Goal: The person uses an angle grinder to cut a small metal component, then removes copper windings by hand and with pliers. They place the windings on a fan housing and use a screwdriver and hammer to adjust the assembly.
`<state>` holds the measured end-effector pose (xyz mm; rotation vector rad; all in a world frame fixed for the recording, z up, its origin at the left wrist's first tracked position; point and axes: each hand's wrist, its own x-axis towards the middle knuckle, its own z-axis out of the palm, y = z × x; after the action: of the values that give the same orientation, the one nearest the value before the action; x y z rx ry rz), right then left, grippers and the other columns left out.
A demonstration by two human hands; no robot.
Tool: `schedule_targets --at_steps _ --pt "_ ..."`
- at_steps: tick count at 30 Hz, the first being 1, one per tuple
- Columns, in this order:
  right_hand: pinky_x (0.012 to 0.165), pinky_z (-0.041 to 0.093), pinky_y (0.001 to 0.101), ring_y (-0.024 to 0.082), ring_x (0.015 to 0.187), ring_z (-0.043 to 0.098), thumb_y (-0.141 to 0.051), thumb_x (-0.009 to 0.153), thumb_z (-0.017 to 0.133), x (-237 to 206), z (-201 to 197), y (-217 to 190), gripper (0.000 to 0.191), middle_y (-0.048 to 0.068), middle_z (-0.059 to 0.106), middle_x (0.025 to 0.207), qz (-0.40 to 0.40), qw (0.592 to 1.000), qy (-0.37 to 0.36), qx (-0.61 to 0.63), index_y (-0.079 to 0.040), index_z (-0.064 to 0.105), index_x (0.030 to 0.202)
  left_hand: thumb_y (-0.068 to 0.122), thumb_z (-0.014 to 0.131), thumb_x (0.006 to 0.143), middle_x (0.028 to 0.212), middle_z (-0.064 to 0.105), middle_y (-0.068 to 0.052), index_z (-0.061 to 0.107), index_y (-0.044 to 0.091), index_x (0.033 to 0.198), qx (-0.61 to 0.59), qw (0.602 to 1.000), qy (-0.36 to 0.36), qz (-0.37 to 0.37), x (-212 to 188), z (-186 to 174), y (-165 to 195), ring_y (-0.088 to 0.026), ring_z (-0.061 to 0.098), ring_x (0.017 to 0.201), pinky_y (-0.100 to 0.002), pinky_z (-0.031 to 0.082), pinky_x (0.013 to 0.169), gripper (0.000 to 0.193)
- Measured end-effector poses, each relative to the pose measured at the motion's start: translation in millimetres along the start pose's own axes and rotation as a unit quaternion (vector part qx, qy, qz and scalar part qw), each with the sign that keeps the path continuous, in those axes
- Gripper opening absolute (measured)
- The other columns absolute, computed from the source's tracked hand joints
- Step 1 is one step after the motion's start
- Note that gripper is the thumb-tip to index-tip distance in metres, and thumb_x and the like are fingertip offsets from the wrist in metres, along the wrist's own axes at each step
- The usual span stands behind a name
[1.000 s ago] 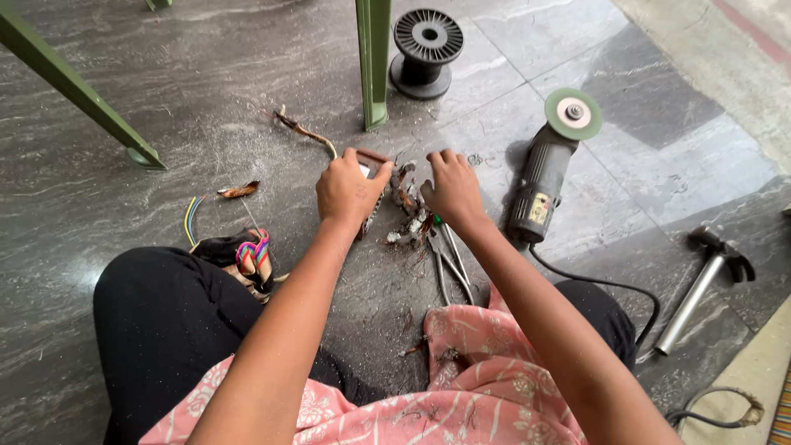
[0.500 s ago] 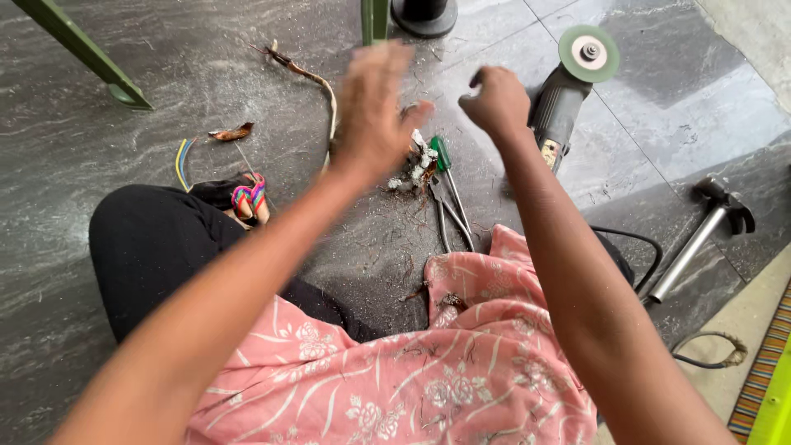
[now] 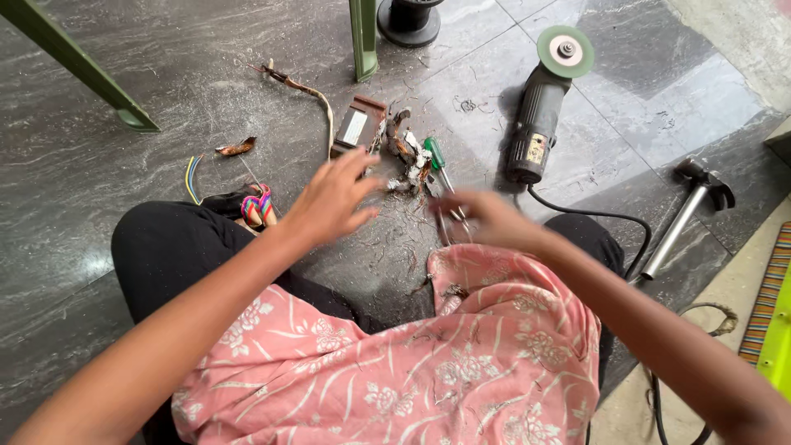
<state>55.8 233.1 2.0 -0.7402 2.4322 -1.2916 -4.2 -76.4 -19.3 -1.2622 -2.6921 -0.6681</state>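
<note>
My left hand hovers low over the grey floor with its fingers spread and nothing in it, just below a brown rectangular block. My right hand is blurred. Its fingertips are at the metal handles of a pair of pliers, and I cannot tell whether they grip them. Between the hands lie a heap of small metal scraps and a green-handled screwdriver.
An angle grinder with its black cord lies to the right, and a metal hammer-like tool beyond it. A black spool and green metal legs stand at the back. Coloured wires and a brown cord lie to the left.
Both hands, raised and apart half a second ago, have come back down towards the floor. The left one is spread by the block and the right one is at the pliers.
</note>
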Motion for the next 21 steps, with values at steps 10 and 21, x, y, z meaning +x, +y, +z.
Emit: schedule_targets --at_steps 10,21 --pt "0.087 0.055 0.0434 0.031 0.097 0.068 -0.015 0.082 0.066 -61.9 17.1 -85.4 0.046 0.012 0.067 0.121 0.124 0.962 0.039 -0.24 -0.009 0.064 0.128 0.029 0.076 0.09 0.128 0.062 -0.014 0.063 0.008 0.126 -0.248 0.962 0.001 -0.113 -26.8 14.2 24.5 -0.031 0.066 0.113 -0.039 0.055 0.096 0.044" --pt "0.079 0.065 0.0503 0.036 0.098 0.076 -0.019 0.089 0.069 -82.9 18.1 -60.1 0.074 0.014 0.07 0.13 0.287 0.922 0.12 0.231 -0.021 0.035 0.155 0.037 0.067 0.093 0.125 0.068 -0.003 0.065 0.016 0.131 -0.501 0.799 -0.124 -0.309 -19.5 7.8 10.6 -0.014 0.068 0.105 -0.033 0.057 0.087 0.043"
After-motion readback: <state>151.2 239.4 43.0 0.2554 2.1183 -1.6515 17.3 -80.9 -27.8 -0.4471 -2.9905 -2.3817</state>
